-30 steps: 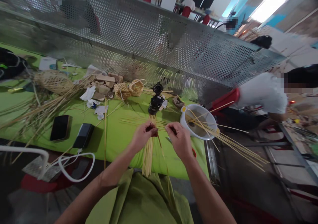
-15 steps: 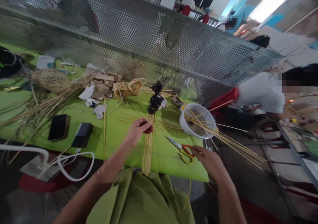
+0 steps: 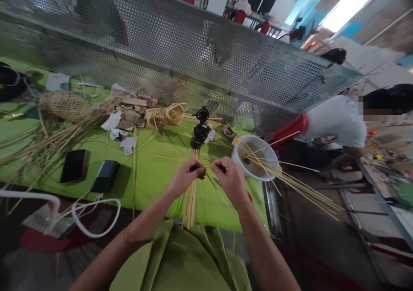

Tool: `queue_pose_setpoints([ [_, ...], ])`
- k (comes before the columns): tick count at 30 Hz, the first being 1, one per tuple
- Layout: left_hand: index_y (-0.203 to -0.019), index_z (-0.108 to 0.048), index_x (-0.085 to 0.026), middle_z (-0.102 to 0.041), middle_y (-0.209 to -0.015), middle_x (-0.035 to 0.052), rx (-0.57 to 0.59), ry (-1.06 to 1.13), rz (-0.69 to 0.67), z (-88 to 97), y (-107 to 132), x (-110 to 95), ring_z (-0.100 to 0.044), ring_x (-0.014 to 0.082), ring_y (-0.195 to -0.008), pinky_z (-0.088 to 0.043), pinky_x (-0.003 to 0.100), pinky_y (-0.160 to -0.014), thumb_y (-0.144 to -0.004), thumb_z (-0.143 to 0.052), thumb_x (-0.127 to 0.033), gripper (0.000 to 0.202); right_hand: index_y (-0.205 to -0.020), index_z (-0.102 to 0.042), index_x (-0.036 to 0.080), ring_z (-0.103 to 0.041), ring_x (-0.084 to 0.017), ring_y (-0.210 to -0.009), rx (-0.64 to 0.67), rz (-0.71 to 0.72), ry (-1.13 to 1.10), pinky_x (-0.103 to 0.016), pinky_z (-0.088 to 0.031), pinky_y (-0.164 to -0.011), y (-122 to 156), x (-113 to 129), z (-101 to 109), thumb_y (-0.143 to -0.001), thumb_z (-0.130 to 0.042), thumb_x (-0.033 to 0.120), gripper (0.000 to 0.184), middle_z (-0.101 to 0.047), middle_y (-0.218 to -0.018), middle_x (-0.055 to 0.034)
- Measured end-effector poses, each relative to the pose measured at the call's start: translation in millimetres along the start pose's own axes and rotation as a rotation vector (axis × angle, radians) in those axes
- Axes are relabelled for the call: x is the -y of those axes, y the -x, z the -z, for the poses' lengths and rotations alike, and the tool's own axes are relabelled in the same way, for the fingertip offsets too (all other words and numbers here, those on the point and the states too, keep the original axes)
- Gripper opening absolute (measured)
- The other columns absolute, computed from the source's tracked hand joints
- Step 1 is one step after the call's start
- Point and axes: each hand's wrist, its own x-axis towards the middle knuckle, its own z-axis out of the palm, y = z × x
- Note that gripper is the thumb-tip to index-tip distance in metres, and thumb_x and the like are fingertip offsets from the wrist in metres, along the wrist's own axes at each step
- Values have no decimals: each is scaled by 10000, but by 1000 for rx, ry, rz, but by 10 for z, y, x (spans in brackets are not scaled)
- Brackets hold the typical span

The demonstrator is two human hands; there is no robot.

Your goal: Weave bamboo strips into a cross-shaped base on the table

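Note:
My left hand [image 3: 190, 173] is closed over a bundle of straw-coloured flat strips [image 3: 190, 200], which look like bamboo or cane. A single thin strip [image 3: 211, 180] slants down to the right from its fingertips, blurred farther along. Close beside it, my right hand [image 3: 229, 180] is pinched, fingertips nearly meeting the left ones; what it holds is too small to make out. The bundle runs from under a black lidded object [image 3: 200, 135] towards my lap, over strips lying crosswise [image 3: 167, 156]. Scissors are mostly hidden behind my right hand; a bit of red handle [image 3: 249, 197] shows.
Right of my hands stands a white bucket [image 3: 237, 157] with long strips jutting out. Small woven baskets [image 3: 175, 113], wood pieces [image 3: 130, 114], a phone [image 3: 74, 166] and a power bank [image 3: 105, 177] lie leftward. A perforated metal panel [image 3: 145, 37] rises behind. Another person [image 3: 335, 121] sits at right.
My right hand has moved left and up from the scissors' handles to beside my left hand, and now covers most of the scissors. My left hand has shifted slightly right and down.

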Motion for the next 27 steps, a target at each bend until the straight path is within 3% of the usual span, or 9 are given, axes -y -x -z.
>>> queue_pose_setpoints([
  [5, -719, -647, -181, -671, -704, 8, -87, 25, 19, 67, -38, -6, -644, 149, -687, -588, 320, -742, -680, -858, -557, 433, -758, -653, 221, -572, -183, -687, -179, -89, 17, -284, -450, -655, 55, -134, 310, -938, -614, 439, 285, -624, -714, -7],
  [8, -723, -652, -180, -681, -708, 7, -152, 59, 4, 117, -68, -85, -645, 145, -696, -592, 319, -762, -668, -866, -558, 439, -749, -708, 213, -554, -173, -591, 6, -202, 61, -279, -413, -580, 224, -303, 471, -960, -577, 517, 393, -608, -620, 6],
  [11, -724, -656, -180, -690, -706, 8, -193, 82, -20, 154, -107, -171, -646, 142, -679, -586, 311, -757, -673, -871, -554, 434, -934, -797, 244, -538, -184, -529, 255, -262, 67, -295, -385, -522, 468, -468, 485, -910, -668, 489, 278, -618, -585, 25],
  [15, -777, -690, -180, -733, -772, 31, -222, 109, -24, 162, -162, -211, -676, 159, -699, -586, 320, -764, -667, -883, -571, 450, -799, -787, 271, -585, -221, -536, 389, -389, -98, -341, -406, -502, 656, -592, 524, -904, -687, 407, 199, -678, -620, -23],
  [17, -927, -728, -186, -765, -871, 49, -211, 118, -15, 170, -177, -200, -697, 169, -730, -591, 333, -777, -686, -880, -577, 484, -771, -768, 264, -584, -214, -532, 248, -464, -135, -334, -420, -497, 618, -608, 704, -893, -702, 408, 200, -696, -639, -34],
  [20, -1169, -708, -210, -777, -991, 61, -231, 120, -24, 252, -185, -148, -709, 171, -763, -593, 348, -800, -738, -846, -596, 594, -863, -772, 224, -582, -181, -559, -248, -409, -141, -303, -474, -538, 453, -588, 1184, -866, -744, 443, 221, -750, -750, -55],
  [22, -1171, -701, -201, -770, -981, 60, -287, 102, -27, 378, -188, -70, -707, 178, -770, -593, 360, -814, -737, -829, -623, 619, -887, -772, 186, -569, -153, -561, -584, -265, -120, -281, -484, -560, 340, -588, 1521, -859, -751, 482, 298, -767, -817, -72],
  [24, -1116, -701, -193, -759, -942, 53, -386, 52, -34, 562, -188, 61, -705, 196, -784, -591, 379, -833, -714, -822, -645, 617, -928, -780, 165, -583, -143, -578, -741, -194, -69, -270, -496, -590, 260, -671, 1752, -871, -736, 498, 341, -774, -854, -83],
  [27, -1053, -687, -208, -741, -926, 48, -519, -85, -44, 909, -165, 360, -709, 240, -848, -586, 429, -890, -719, -776, -656, 565, -973, -787, 149, -623, -159, -612, -750, -251, 22, -276, -522, -617, 207, -1036, 1796, -866, -710, 534, 407, -781, -871, -100],
])
